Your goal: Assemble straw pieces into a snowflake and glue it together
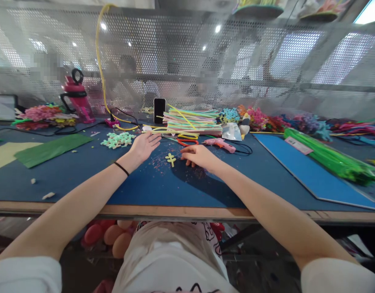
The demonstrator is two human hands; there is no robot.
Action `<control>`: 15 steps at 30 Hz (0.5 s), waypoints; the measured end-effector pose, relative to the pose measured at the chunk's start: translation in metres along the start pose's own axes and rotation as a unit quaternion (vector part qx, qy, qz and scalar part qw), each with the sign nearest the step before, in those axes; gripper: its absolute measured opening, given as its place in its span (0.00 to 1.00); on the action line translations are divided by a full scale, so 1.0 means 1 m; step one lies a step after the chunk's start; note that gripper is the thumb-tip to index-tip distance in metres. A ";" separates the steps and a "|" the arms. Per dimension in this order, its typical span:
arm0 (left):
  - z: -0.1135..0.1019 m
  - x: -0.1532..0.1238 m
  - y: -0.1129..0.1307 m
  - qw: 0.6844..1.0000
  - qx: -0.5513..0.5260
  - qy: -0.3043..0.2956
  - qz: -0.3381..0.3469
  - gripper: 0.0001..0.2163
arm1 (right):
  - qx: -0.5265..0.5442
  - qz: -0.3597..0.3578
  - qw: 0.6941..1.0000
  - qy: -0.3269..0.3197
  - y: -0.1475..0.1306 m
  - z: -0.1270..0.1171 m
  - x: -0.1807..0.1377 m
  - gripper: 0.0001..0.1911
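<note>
Palm up and fingers stretched out, my left hand (pixel 144 145) holds nothing above the blue table. My right hand (pixel 197 156) is just right of a small yellow pipe-cleaner flower (pixel 170 159) lying on the table; its fingers are loosely bent and apart, with nothing seen in them. Left of my left hand lies a pile of mint-green pipe-cleaner flowers (pixel 118 140). Behind both hands is a stack of pastel pipe cleaners (pixel 191 122). Scissors with orange-red handles (pixel 187 142) and a pink glue gun (pixel 220 144) rest beyond my right hand.
A phone (pixel 159 110) stands behind the stack. At left are a pink bottle (pixel 78 97), green sheet (pixel 53 149) and colourful bundles (pixel 42 116). At right, a bag of green pipe cleaners (pixel 330 156) lies on a blue board (pixel 303 171). A perforated metal screen (pixel 181 61) closes the back.
</note>
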State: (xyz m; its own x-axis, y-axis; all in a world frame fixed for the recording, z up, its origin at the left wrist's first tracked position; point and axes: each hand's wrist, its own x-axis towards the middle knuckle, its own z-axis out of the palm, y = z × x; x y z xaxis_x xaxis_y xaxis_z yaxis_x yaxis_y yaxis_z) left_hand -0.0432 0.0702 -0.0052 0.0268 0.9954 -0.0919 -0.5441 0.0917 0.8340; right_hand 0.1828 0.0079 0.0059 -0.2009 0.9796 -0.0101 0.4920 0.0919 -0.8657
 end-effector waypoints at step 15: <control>-0.001 0.007 0.019 0.997 -0.051 -0.022 0.045 0.11 | 0.238 0.077 0.968 0.007 -0.005 -0.003 0.000 0.09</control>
State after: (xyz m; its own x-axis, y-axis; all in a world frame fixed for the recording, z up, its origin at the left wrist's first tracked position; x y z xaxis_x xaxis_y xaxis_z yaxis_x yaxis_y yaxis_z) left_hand -0.0542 0.0792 0.0097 0.0089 0.9999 0.0069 -0.6284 0.0002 0.7779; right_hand 0.1827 0.0081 0.0122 -0.1439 0.9776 -0.1535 0.0679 -0.1450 -0.9871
